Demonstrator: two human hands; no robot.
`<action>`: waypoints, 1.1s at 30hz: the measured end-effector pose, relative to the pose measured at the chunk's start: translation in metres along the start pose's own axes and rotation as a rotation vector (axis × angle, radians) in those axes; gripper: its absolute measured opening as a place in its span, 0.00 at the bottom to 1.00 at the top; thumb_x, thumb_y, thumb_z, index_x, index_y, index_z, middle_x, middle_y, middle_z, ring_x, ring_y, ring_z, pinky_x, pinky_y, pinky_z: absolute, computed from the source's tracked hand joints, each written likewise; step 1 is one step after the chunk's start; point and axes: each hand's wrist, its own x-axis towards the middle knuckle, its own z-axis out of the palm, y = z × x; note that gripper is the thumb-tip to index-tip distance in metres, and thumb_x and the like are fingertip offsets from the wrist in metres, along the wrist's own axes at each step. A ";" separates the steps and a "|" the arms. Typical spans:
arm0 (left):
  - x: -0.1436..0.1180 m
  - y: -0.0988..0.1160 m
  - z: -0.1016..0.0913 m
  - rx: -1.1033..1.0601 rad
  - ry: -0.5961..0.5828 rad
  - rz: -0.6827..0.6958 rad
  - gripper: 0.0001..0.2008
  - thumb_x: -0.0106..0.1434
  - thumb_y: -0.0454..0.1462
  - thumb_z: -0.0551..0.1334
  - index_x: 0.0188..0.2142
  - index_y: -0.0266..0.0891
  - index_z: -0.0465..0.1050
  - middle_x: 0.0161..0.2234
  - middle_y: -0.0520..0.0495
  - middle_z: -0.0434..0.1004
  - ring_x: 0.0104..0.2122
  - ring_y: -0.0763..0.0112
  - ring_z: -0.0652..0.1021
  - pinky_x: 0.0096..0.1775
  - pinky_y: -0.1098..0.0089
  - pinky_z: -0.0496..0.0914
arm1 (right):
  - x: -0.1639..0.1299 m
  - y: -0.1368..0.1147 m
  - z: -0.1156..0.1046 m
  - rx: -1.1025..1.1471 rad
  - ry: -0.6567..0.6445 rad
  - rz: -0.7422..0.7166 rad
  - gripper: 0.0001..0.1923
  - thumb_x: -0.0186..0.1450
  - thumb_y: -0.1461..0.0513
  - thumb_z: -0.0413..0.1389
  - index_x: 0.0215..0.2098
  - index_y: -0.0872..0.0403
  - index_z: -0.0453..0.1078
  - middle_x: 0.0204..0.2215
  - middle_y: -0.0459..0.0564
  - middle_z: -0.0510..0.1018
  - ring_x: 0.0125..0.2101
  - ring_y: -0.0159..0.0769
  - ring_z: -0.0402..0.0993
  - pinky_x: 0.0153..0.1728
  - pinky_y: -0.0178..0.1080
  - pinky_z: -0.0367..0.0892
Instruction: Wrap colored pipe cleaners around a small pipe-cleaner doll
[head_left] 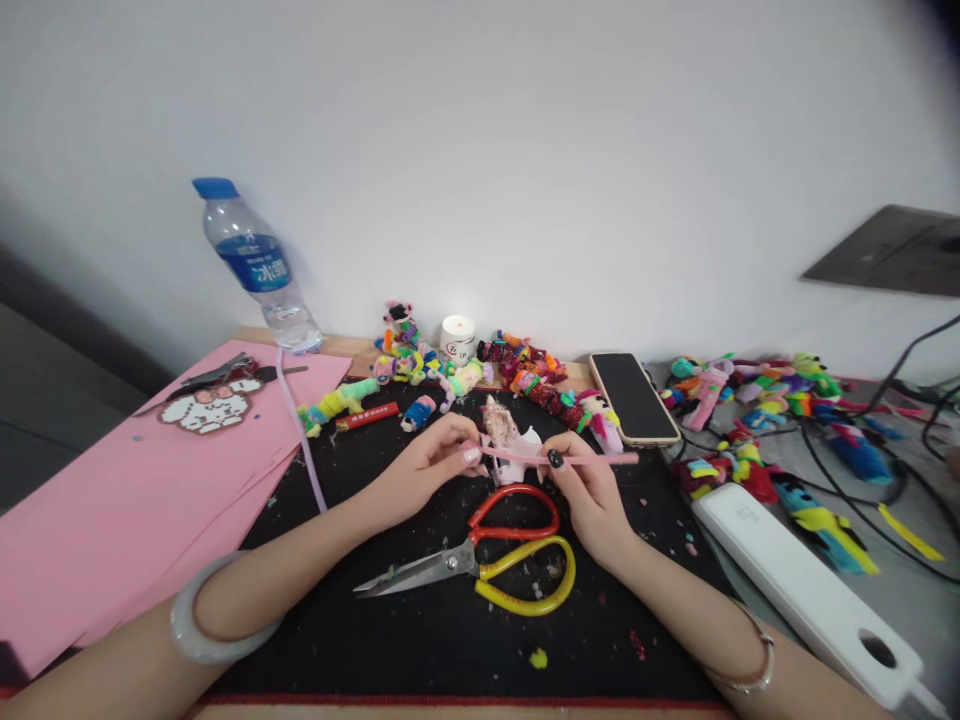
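The pink pipe cleaner (559, 458) lies crosswise near the bench's (420, 640) middle, its long axis left-right, pinched by both hands: left hand (429, 458) at one end, right hand (586, 490) mid-length.

Far left you have a water bottle (259, 268) standing by pink paper sheets (135, 490). Near you lie the red-and-yellow scissors (495, 560) on the black mat (420, 640). A phone (634, 398) lies far right of centre, a white power strip (802, 590) to your right, and a small candle (457, 338) by the wall.
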 end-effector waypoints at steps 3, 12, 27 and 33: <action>0.003 -0.002 -0.003 -0.071 0.127 0.026 0.05 0.62 0.39 0.57 0.37 0.43 0.61 0.31 0.55 0.67 0.33 0.75 0.74 0.39 0.70 0.69 | 0.000 -0.004 -0.002 -0.221 -0.027 -0.138 0.05 0.64 0.65 0.47 0.38 0.54 0.62 0.29 0.47 0.67 0.29 0.34 0.63 0.30 0.37 0.60; 0.004 0.001 -0.002 -0.208 0.289 0.012 0.07 0.61 0.38 0.60 0.38 0.45 0.62 0.29 0.57 0.67 0.31 0.78 0.71 0.36 0.76 0.67 | -0.004 -0.012 0.007 -0.646 -0.301 -0.379 0.07 0.63 0.67 0.47 0.31 0.56 0.66 0.27 0.51 0.71 0.31 0.39 0.63 0.35 0.42 0.61; 0.006 0.000 -0.001 -0.268 0.344 -0.021 0.09 0.58 0.36 0.62 0.37 0.44 0.62 0.30 0.56 0.69 0.31 0.79 0.72 0.35 0.78 0.66 | -0.007 -0.008 0.008 -0.589 -0.329 -0.299 0.09 0.63 0.68 0.45 0.26 0.54 0.62 0.23 0.47 0.66 0.26 0.34 0.62 0.27 0.35 0.59; 0.005 -0.001 -0.002 -0.289 0.322 -0.022 0.09 0.59 0.36 0.61 0.38 0.44 0.62 0.30 0.55 0.72 0.34 0.77 0.74 0.37 0.76 0.67 | -0.001 -0.007 0.002 -0.660 -0.070 -0.239 0.11 0.61 0.68 0.48 0.41 0.55 0.64 0.39 0.54 0.71 0.42 0.42 0.65 0.43 0.43 0.60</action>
